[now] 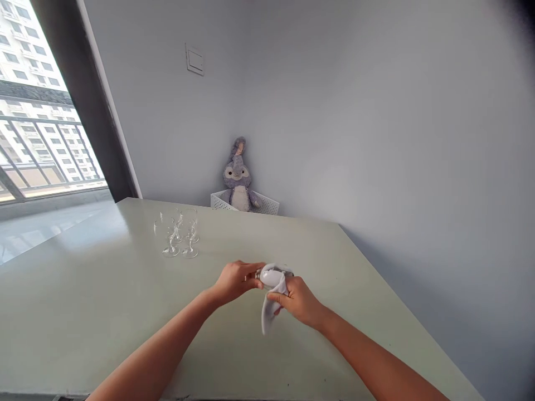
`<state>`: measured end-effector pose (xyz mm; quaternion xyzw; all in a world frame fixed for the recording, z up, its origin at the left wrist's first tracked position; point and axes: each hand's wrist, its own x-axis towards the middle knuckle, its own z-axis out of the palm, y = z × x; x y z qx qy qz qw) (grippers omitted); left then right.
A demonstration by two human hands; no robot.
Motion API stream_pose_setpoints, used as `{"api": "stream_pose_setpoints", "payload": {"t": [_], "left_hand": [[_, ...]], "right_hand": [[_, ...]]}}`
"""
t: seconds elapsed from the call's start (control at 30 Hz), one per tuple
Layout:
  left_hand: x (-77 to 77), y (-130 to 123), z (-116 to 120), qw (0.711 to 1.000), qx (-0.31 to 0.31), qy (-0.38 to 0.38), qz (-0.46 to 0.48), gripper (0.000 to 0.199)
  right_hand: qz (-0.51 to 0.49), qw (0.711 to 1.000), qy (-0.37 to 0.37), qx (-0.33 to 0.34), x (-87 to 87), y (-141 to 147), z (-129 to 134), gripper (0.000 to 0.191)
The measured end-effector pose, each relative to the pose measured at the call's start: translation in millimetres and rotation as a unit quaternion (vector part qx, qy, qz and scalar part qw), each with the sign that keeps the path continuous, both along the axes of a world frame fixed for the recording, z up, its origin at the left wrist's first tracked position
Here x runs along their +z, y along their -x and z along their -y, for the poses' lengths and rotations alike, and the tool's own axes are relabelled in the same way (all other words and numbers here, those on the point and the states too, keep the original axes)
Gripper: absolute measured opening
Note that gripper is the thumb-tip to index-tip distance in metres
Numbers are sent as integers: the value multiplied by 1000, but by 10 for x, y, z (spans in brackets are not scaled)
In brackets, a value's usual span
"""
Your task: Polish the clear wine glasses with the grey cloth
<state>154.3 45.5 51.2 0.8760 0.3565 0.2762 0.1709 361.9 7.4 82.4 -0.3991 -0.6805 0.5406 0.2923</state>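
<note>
Your left hand curls shut around the narrow end of a stemmed glass, while your right hand pinches a grey-white cloth over the bowl, thumb on top. The hands sit almost together at 12 o'clock from your chest, just above the pale green table. (The cloth hides most of the glass, so its exact shape is hard to tell.) At about 11 o'clock, a cluster of clear wine glasses stands upright and tightly grouped, well apart from your hands. Farther off at 12 o'clock, a plush rabbit sits in a white basket. The risk lies in your grip: smooth glass could turn inside the cloth and drop onto the hard tabletop, and too much twisting force could snap the thin stem. Any swing toward 11 o'clock could knock the cluster.
</note>
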Motion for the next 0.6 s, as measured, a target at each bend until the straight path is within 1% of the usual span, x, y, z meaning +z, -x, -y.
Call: {"api": "stream_pose_setpoints", "payload": {"t": [0.03,0.07,0.1,0.13,0.17,0.2,0.23,0.27,0.3,0.33,0.37,0.4,0.43,0.47,0.5,0.53,0.57,0.6], "left_hand": [[6,45,-10,995,-62,80,3,53],[12,77,-13,981,-121,150,-1,58],[16,90,-9,968,-159,196,-8,61],[20,85,2,964,-161,210,-11,62],[23,61,18,974,-127,187,-9,60],[27,24,37,989,-68,130,-6,55],[29,-21,55,999,-5,51,-7,47],[31,-66,70,998,53,-36,-11,40],[31,-104,79,989,96,-115,-18,37],[28,-131,81,978,118,-171,-29,36],[23,-142,76,971,125,-200,-39,36],[16,-137,66,970,126,-204,-43,36],[7,-117,52,974,126,-186,-36,37],[0,-85,37,982,116,-146,-25,38],[-6,-48,23,992,89,-85,-13,41],[-9,-11,13,999,44,-7,-5,44],[-8,21,8,997,-11,79,-1,49],[-3,42,9,984,-70,161,-4,54]], "right_hand": [[43,998,-36,38,36,-34,2,15],[71,993,-59,73,60,-68,-4,13],[85,989,-69,98,68,-96,-16,13],[84,989,-65,100,59,-115,-33,14],[69,993,-46,79,36,-120,-53,16],[42,998,-18,39,2,-111,-74,18],[3,1000,16,-11,-38,-90,-92,21],[-44,996,51,-60,-78,-59,-106,25],[-93,987,81,-103,-112,-24,-112,29],[-136,976,104,-131,-134,10,-109,32],[-166,969,117,-143,-142,37,-98,35],[-176,967,118,-138,-133,52,-79,36],[-164,973,107,-119,-108,52,-56,35],[-134,983,84,-89,-70,37,-33,33],[-93,993,53,-49,-24,7,-13,30],[-46,999,21,0,24,-33,0,26],[-5,999,-7,48,64,-77,7,23],[26,996,-27,86,92,-119,5,21]]}}
